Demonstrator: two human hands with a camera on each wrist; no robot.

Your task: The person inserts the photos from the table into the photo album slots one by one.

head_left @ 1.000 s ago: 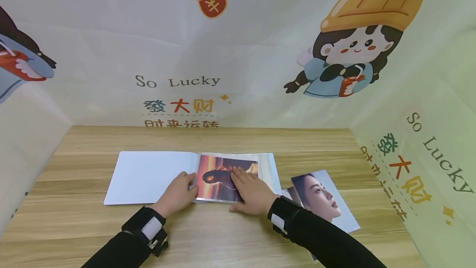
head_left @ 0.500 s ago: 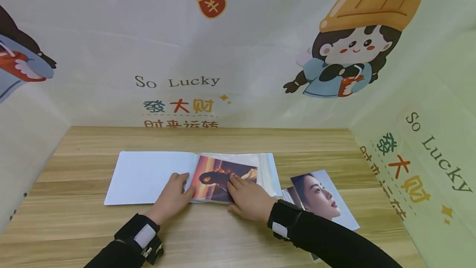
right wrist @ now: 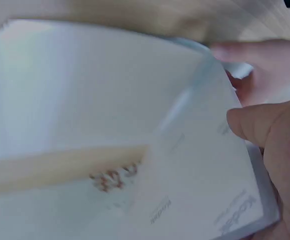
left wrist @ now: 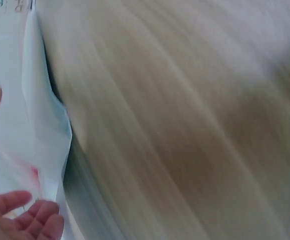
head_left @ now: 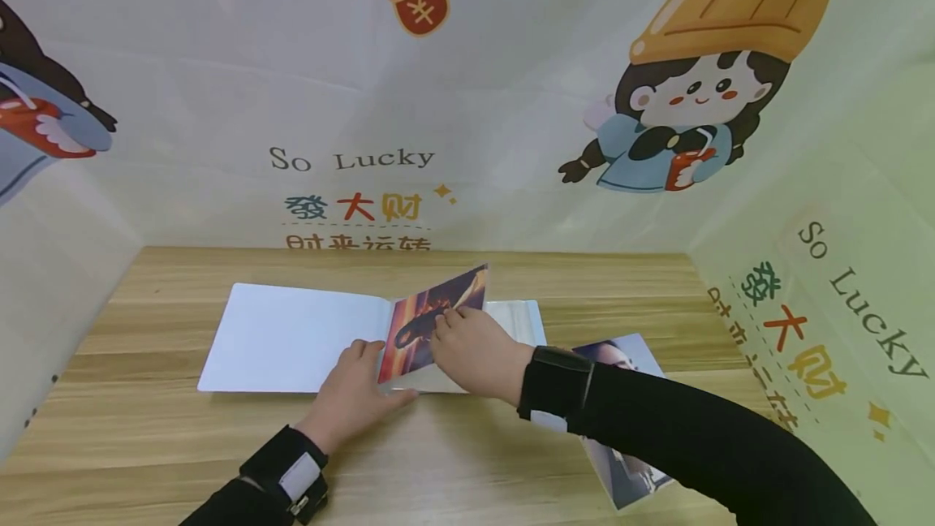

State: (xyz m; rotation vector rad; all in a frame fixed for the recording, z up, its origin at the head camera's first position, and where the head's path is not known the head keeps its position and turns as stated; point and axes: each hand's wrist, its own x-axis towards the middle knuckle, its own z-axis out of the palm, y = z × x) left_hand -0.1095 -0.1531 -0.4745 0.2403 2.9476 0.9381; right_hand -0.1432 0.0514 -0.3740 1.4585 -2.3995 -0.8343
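An open photo album with a blank white left side (head_left: 292, 339) lies on the table. My right hand (head_left: 478, 355) pinches a photo (head_left: 416, 331) of a dark-haired figure against an orange sky, its right side tilted up off the clear sleeve page (head_left: 514, 319). In the right wrist view, my thumb (right wrist: 257, 122) presses on the white back of the photo (right wrist: 199, 195), marked Kodak. My left hand (head_left: 358, 388) rests at the album's fold by the photo's left edge, thumb spread toward the right. The left wrist view shows its fingers (left wrist: 40, 220) beside a pale sheet edge.
Under and beside my right sleeve, a portrait photo (head_left: 643, 343) and another photo (head_left: 621, 477) lie on the wooden table (head_left: 183, 445). Patterned cloth walls (head_left: 497, 128) stand at the back and both sides.
My right hand has gone from lying flat on the photo to pinching it and lifting its right side. My left thumb has spread to the right; the album's left side has risen slightly.
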